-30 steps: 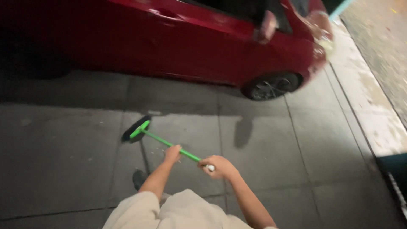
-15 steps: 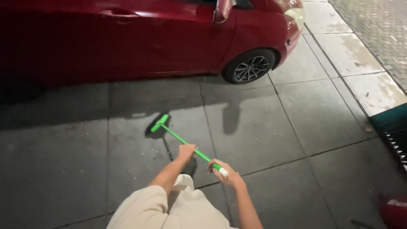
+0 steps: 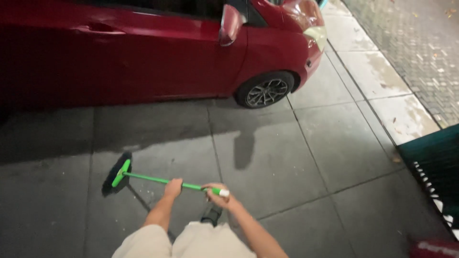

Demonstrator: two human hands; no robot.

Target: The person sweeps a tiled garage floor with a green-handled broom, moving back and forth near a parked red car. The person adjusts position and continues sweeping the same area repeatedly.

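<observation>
I hold a green-handled broom (image 3: 148,178) with both hands. My left hand (image 3: 173,188) grips the green shaft around its middle. My right hand (image 3: 216,194) grips the top end, where a white cap shows. The black bristle head (image 3: 116,173) rests on the grey paved ground to my left, handle nearly level. My pale shorts (image 3: 191,242) fill the bottom of the view.
A red car (image 3: 158,52) is parked across the top, its front wheel (image 3: 266,91) right of centre and its side mirror above it. Light paving slabs (image 3: 377,71) run along the right. A dark green barrier (image 3: 432,162) stands at the right edge, a red object (image 3: 435,248) below it.
The view has shifted, so the car sits lower and more to the left. The broom head has swung leftward and nearer to me, the handle now closer to level.
</observation>
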